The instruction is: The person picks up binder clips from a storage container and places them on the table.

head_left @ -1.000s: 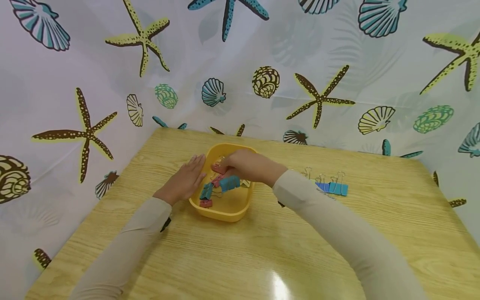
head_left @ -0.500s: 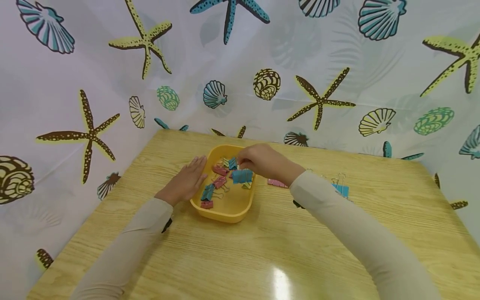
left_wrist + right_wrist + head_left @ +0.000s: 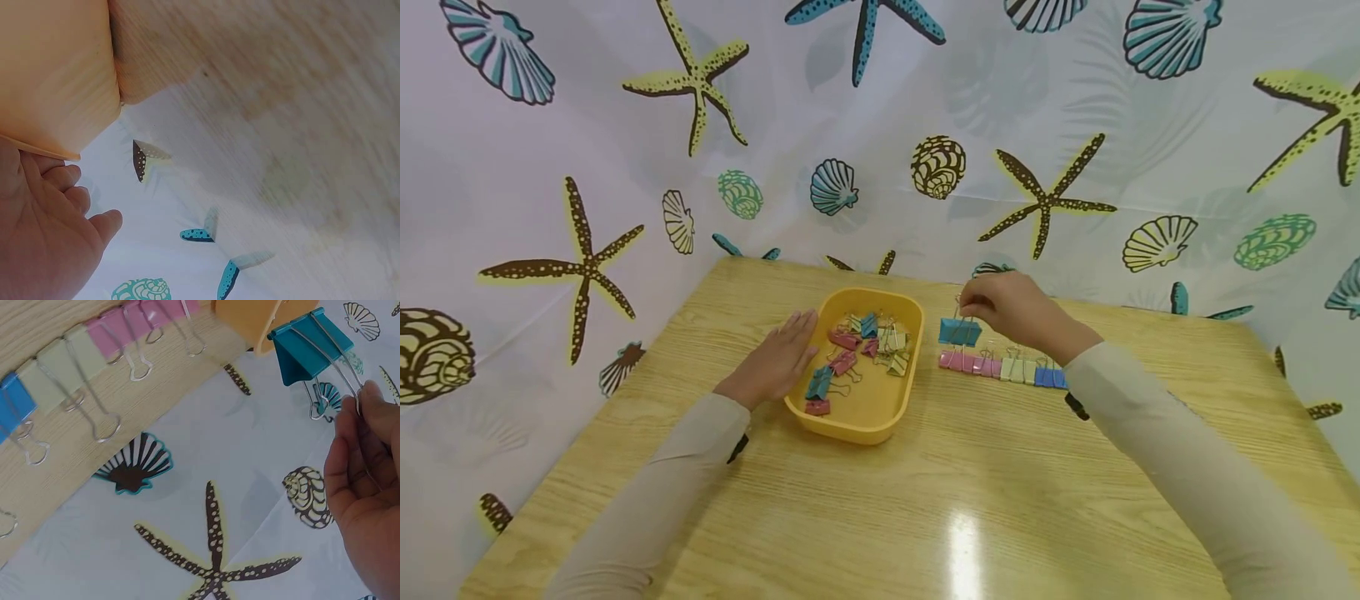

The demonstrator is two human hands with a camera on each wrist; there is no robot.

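Note:
My right hand (image 3: 1011,307) pinches a teal binder clip (image 3: 959,332) by its wire handle. In the right wrist view, thumb and fingers close on the wire of this large teal clip (image 3: 312,347), whose body hangs away from the hand. It is held just beyond the left end of a row of clips, where a pink binder clip (image 3: 955,362) lies. With straight fingers, my left hand (image 3: 777,362) rests against the left side of a yellow plastic bin (image 3: 842,431); the left wrist view shows its fingers at the bin's edge (image 3: 44,150).
Right of the bin, the row continues with a smaller pink clip (image 3: 987,367), a pale yellow clip (image 3: 1017,370) and a blue clip (image 3: 1049,377); my right sleeve covers its far end. Several mixed-colour clips, including a red one (image 3: 817,407), lie inside the bin. A patterned curtain (image 3: 865,125) backs the table.
My right hand has lifted the teal binder clip out of the bin and carried it right, to the row's left end. My left hand has stayed at the bin.

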